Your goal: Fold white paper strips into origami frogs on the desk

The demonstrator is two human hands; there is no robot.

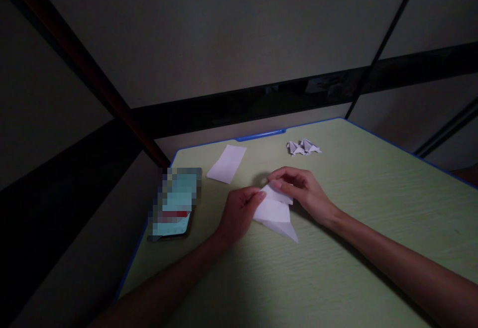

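A partly folded sheet of white paper (274, 213) is held between my two hands, just above the middle of the table. My left hand (241, 211) pinches its left edge, the thumb lying on top. At the upper right, my right hand (298, 188) grips the folded top edge between thumb and fingers. Creases cross the sheet, and a pointed flap hangs toward me at its lower right. Some fingertips of both hands are hidden behind the paper.
Beyond my hands, two small folded paper figures (304, 147) sit near the far edge. Another white paper piece (227, 164) lies flat to their left. A phone (175, 206), partly blurred out, rests at the left of the light green table (366, 268). Dark panels stand behind.
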